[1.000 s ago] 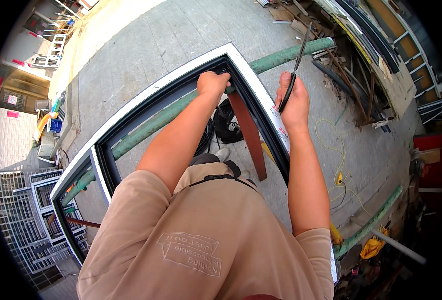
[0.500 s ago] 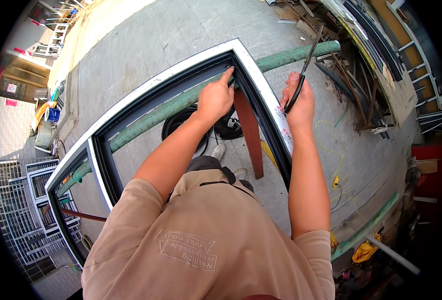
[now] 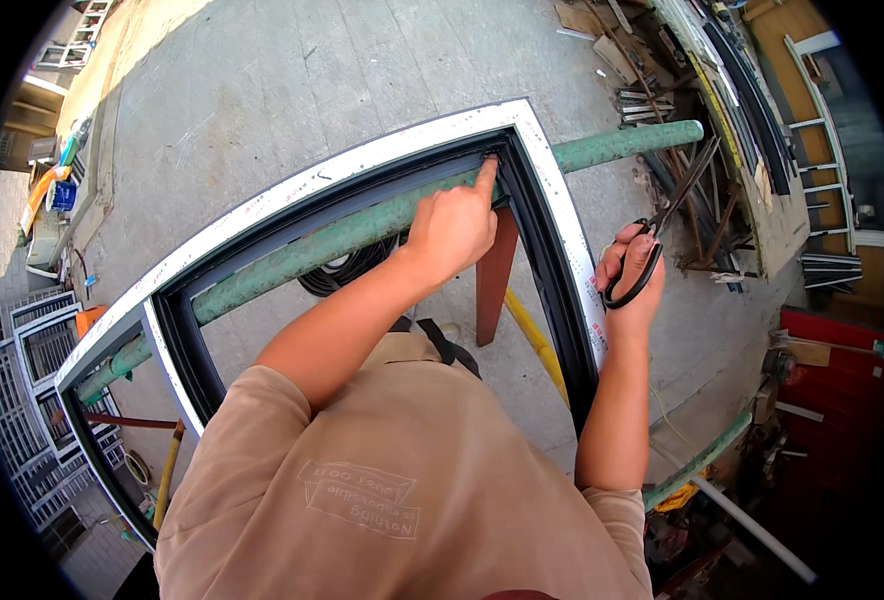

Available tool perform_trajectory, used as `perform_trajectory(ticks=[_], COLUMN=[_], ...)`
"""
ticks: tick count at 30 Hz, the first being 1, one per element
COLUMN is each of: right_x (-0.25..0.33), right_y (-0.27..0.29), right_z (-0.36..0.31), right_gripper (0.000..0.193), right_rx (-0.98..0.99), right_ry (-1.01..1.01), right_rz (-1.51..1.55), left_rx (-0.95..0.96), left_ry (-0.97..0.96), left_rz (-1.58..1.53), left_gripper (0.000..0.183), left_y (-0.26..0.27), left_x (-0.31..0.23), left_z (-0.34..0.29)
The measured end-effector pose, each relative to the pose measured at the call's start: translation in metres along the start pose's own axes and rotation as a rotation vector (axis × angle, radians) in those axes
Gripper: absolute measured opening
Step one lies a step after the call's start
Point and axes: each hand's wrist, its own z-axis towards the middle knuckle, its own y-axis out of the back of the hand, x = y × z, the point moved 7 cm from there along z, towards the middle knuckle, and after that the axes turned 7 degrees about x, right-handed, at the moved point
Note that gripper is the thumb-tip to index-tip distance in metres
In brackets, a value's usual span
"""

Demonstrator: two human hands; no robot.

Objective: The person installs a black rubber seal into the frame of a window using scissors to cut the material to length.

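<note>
A large window frame (image 3: 314, 178), white on its upper face with black inner channels, lies across supports in front of me. My left hand (image 3: 452, 230) reaches over it, index finger stretched out and its tip pressed into the inner far right corner. The other fingers are curled, and I see nothing held in them. Black rubber strip (image 3: 522, 215) seems to run along the inner channel by that corner. Just beyond the frame's right side, my right hand (image 3: 634, 285) is closed round the black handles of a pair of scissors (image 3: 667, 210), blades pointing up and away, slightly parted.
A green pipe (image 3: 632, 146) passes beneath the frame, with a reddish-brown leg (image 3: 495, 285) and a yellow bar (image 3: 535, 345) below. Black coiled hose (image 3: 337, 270) lies on the floor. Scrap wood and metal (image 3: 652, 105) sit at the far right; metal grilles (image 3: 22, 410) stand at left.
My view has shifted, so the frame sits lower and further right. The scissors have tilted to the right and their blades show apart. My left fingertip remains at the corner.
</note>
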Motion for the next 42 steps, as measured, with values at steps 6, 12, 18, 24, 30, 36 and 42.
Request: perform_trajectory(ticks=[6,12,18,24,30,36,42], right_x=[0.008,0.006,0.01,0.009,0.01,0.01,0.01], right_y=[-0.006,-0.004,-0.006,-0.005,-0.004,-0.002,-0.001], right_z=[-0.002,0.0,0.002,0.001,0.001,-0.002,-0.003], right_gripper=[0.049,0.054,0.062,0.06,0.057,0.054,0.051], right_rx=[0.011,0.013,0.013,0.022,0.015,0.021,0.007], right_ry=[0.03,0.01,0.024,0.027,0.037,0.046,0.057], right_rz=[-0.063,-0.062,-0.086,-0.074,-0.084,-0.11,-0.12], left_rx=[0.037,0.024,0.059,0.035,0.038,0.05,0.091], left_ry=[-0.111,-0.211,-0.253,-0.277,-0.307,-0.281,-0.238], left_rz=[0.105,0.272,0.297,0.264,0.296,0.302,0.241], left_gripper=[0.08,0.08,0.081,0.084,0.086,0.086,0.086], left_y=[0.002,0.0,0.0,0.0,0.003,0.01,0.008], left_x=[0.0,-0.005,-0.006,-0.004,-0.005,-0.006,-0.001], left_z=[0.001,0.006,0.004,-0.002,-0.01,-0.004,-0.004])
